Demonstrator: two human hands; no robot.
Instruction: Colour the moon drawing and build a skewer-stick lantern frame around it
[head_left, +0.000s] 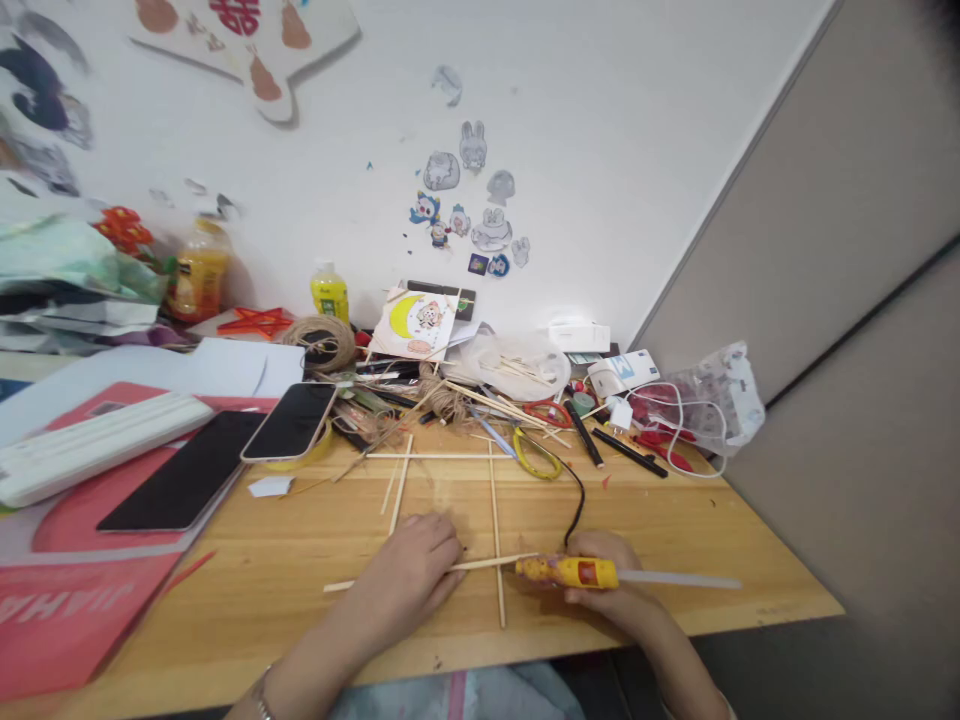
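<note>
My right hand (611, 565) grips a yellow hot glue gun (566, 572). A whitish glue stick (679, 578) juts from its back end, and a black cord (577, 500) trails away from it. The nozzle is close to where a lower wooden stick (480, 564) crosses an upright wooden stick (495, 520); I cannot tell whether it touches. With fingers closed, my left hand (420, 560) holds the lower stick down on the table and covers its middle. Another upright stick (402, 485) and a top crossing stick (442, 456) complete a square-like outline.
Yellow-handled scissors (537, 462), black pens (630, 453), twine (322, 343) and a plastic bowl (517, 372) of sticks crowd the back of the wooden table (300, 600). A phone (290, 422), a dark tablet-like slab (184, 472) and a white case (105, 445) lie left.
</note>
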